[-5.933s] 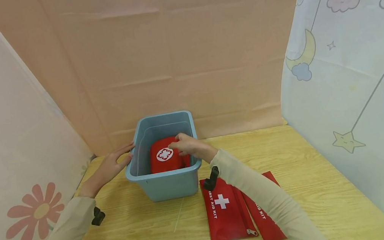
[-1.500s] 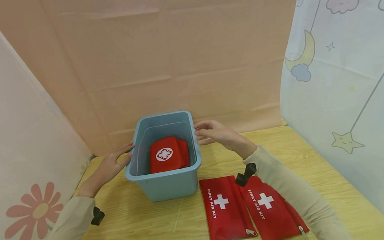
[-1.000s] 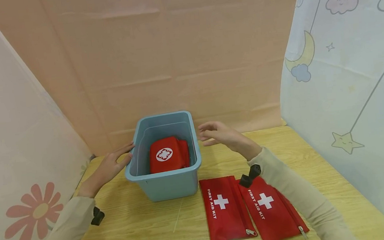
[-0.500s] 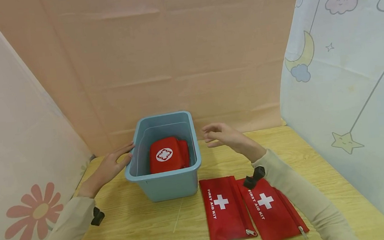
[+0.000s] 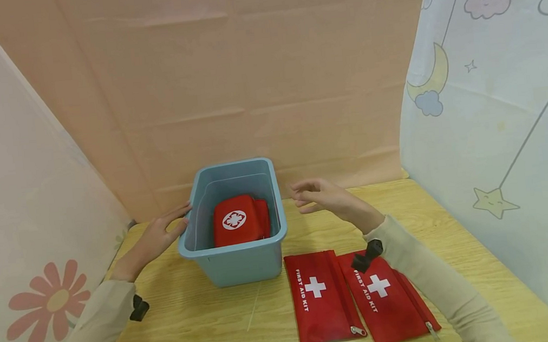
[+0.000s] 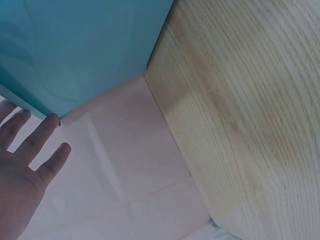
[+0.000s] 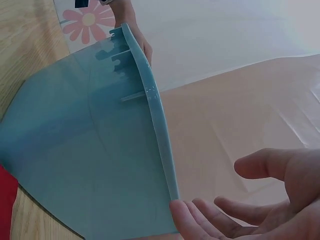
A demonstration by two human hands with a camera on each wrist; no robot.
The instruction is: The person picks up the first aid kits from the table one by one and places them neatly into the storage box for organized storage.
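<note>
A blue plastic bin (image 5: 235, 261) stands on the wooden table (image 5: 209, 328). Inside it lies a red first aid case (image 5: 237, 222) with a white round emblem. My left hand (image 5: 159, 236) rests flat against the bin's left rim, fingers straight; the left wrist view shows those fingers (image 6: 42, 137) at the bin wall (image 6: 85, 50). My right hand (image 5: 322, 196) hovers empty just right of the bin, fingers relaxed and apart from the rim (image 7: 157, 125). Two flat red first aid pouches (image 5: 319, 300) (image 5: 388, 299) lie side by side in front of the bin.
Pink fabric screens stand behind (image 5: 246, 75) and to the left (image 5: 18, 215), the left one with a flower print. A pale screen with moon, star and rainbow drawings (image 5: 492, 97) closes the right side. Bare table shows to the right of the bin.
My right hand let go of the red case in the bin, rose to the bin's right rim, then drifted a little right and away from it. The left hand stayed put.
</note>
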